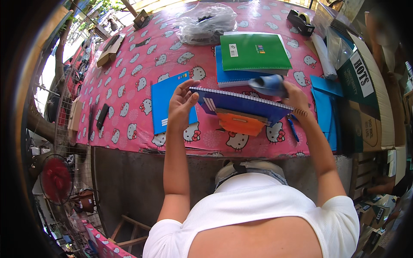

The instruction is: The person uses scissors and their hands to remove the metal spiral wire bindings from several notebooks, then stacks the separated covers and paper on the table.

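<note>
A dark blue spiral notebook (245,103) stands tilted on its long edge, coil uppermost. My left hand (183,101) is at its left end, the coil's end between thumb and fingers. A blue, rounded object (267,85) is gripped in my right hand (296,96) above the coil's right end; motion blur hides its kind. Against the notebook's near side rests an orange block with a brown edge (241,122). Beside my left hand lies a light blue notebook (170,101). A slim blue pen-like tool (294,130) lies below my right wrist.
Behind the standing notebook is a stack topped by a green notebook (256,51). A clear plastic bag (206,23) and a tape dispenser (301,22) sit farther back. Blue notebooks (325,105) and a cardboard box (365,122) are at right; a black object (102,116) lies left.
</note>
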The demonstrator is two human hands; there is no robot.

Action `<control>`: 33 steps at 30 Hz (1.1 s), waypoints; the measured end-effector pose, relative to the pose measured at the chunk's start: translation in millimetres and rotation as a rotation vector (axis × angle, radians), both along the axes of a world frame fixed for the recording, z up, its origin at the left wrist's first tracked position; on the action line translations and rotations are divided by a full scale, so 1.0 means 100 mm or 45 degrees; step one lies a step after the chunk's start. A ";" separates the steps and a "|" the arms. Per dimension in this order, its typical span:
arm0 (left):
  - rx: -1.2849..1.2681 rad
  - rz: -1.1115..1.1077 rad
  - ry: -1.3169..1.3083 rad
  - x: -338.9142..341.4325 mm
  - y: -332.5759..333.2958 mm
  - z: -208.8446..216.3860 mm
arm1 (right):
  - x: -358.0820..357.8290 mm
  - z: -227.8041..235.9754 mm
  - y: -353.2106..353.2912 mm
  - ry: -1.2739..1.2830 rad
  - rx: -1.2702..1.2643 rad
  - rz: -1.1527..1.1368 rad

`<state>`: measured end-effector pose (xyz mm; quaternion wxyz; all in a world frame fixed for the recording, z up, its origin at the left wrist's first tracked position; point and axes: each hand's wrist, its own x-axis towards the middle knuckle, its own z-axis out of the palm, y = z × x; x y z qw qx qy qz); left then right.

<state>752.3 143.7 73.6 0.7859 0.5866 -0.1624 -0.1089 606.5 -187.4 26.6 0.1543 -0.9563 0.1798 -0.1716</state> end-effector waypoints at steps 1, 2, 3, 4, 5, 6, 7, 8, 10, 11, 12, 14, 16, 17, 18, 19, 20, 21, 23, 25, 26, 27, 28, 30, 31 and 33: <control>-0.020 -0.113 -0.056 0.03 -0.01 -0.01 | -0.17 -0.09 -0.11 0.104 -0.073 -0.083; -0.016 -0.114 -0.047 0.06 -0.05 0.02 | -0.34 -0.19 -0.20 0.214 -0.144 -0.170; -0.014 -0.160 -0.236 0.08 -0.15 0.11 | -0.50 -0.34 -0.27 0.229 -0.140 -0.183; -0.019 -0.212 -0.431 0.06 -0.25 0.25 | -0.65 -0.50 -0.35 0.237 -0.209 -0.146; -0.043 -0.158 -0.600 -0.06 -0.36 0.49 | -0.76 -0.58 -0.42 0.242 -0.282 -0.118; -0.053 -0.072 -0.768 -0.24 -0.33 0.80 | -0.78 -0.36 -0.21 0.212 -0.245 -0.145; -0.084 0.035 -0.980 -0.41 -0.27 1.06 | -0.86 -0.29 -0.08 0.219 -0.244 -0.160; 0.002 0.255 -1.142 -0.60 -0.17 1.27 | -0.97 -0.26 0.01 0.165 -0.090 -0.119; -0.160 0.619 -1.132 -1.04 0.02 1.48 | -1.17 -0.37 0.25 0.111 0.080 -0.078; -0.096 0.462 -1.195 -1.16 0.00 1.41 | -1.27 -0.53 0.34 0.199 -0.030 -0.117; -0.034 0.302 -1.255 -1.22 -0.06 1.31 | -1.36 -0.66 0.37 0.291 -0.139 -0.156; 0.524 -0.156 -1.336 -1.32 -0.13 1.17 | -1.42 -0.75 0.39 0.294 -0.127 -0.195; 0.669 -0.219 -1.141 -1.40 -0.24 0.62 | -1.42 -0.67 0.42 0.250 -0.219 -0.201; 0.656 -0.246 -1.184 -1.42 -0.28 0.42 | -1.44 -0.72 0.35 0.261 -0.209 -0.214; 0.604 -0.153 -1.066 -1.49 -0.37 0.41 | -1.48 -0.78 0.22 0.232 -0.149 -0.152; 0.557 -0.058 -0.945 -1.56 -0.43 0.40 | -1.52 -0.83 0.15 0.203 -0.088 -0.087; 0.559 -0.061 -0.939 -1.56 -0.42 0.38 | -1.49 -0.69 0.17 0.152 -0.139 -0.090; 0.517 -0.019 -0.945 -1.54 -0.41 0.34 | -1.48 -0.58 0.22 0.157 -0.137 -0.089; 0.473 0.041 -0.957 -1.50 -0.43 0.30 | -1.44 -0.30 0.37 -0.018 0.719 -0.034; 0.380 0.084 -1.113 -1.49 -0.42 0.21 | -1.39 0.37 0.85 -0.187 0.878 0.279; 0.374 0.059 -1.088 -1.50 -0.41 0.20 | -1.39 0.60 1.00 -0.261 0.811 0.439; 0.370 0.052 -1.086 -1.51 -0.42 0.21 | -1.39 0.75 1.10 -0.342 0.728 0.589; 0.356 0.065 -1.076 -1.51 -0.42 0.22 | -1.36 0.82 1.17 -0.344 0.727 0.587; 0.342 0.075 -1.068 -1.50 -0.43 0.23 | -1.33 0.89 1.26 -0.351 0.484 0.585; 0.351 0.066 -1.075 -1.50 -0.42 0.23 | -1.32 0.89 1.29 -0.349 0.482 0.587; 0.359 0.061 -1.080 -1.49 -0.41 0.23 | -1.30 0.88 1.31 -0.316 0.607 0.582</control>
